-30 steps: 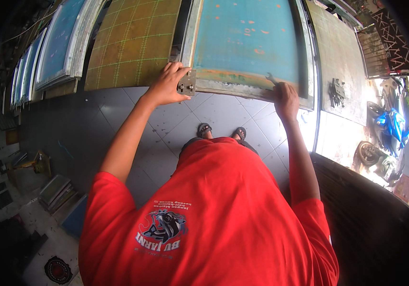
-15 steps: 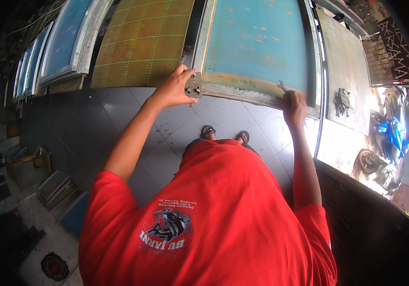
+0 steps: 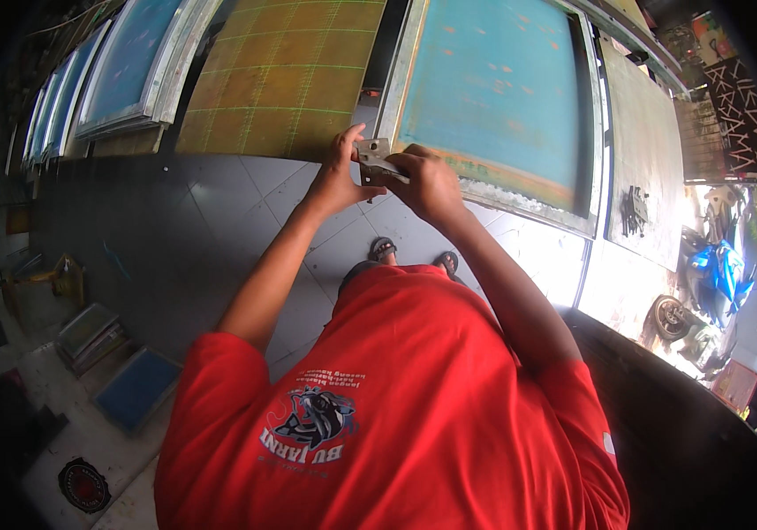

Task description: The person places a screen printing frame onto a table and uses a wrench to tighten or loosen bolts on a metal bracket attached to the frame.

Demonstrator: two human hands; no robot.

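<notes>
A screen-printing frame (image 3: 520,198) with a blue mesh (image 3: 484,88) lies ahead of me, its near left corner at my hands. On that corner is a small metal bracket plate (image 3: 373,150) with bolts. My left hand (image 3: 336,181) grips the bracket, thumb below and fingers above. In my right hand (image 3: 431,184) is a metal wrench (image 3: 387,166), its head against the bracket near a bolt. The fingers cover most of its handle, and whether the jaw sits on the bolt cannot be made out.
A brown board (image 3: 281,79) with green grid lines lies left of the frame. Further left lean several blue-meshed screens (image 3: 131,62). On the right a pale board (image 3: 648,150) bears a cluster of dark bolts (image 3: 634,210). Grey tiled floor (image 3: 255,190) lies below, with trays (image 3: 137,389) at lower left.
My right hand has moved left with the wrench, from the frame's near right side to the bracket. My left hand has stayed on the bracket. The view has shifted slightly.
</notes>
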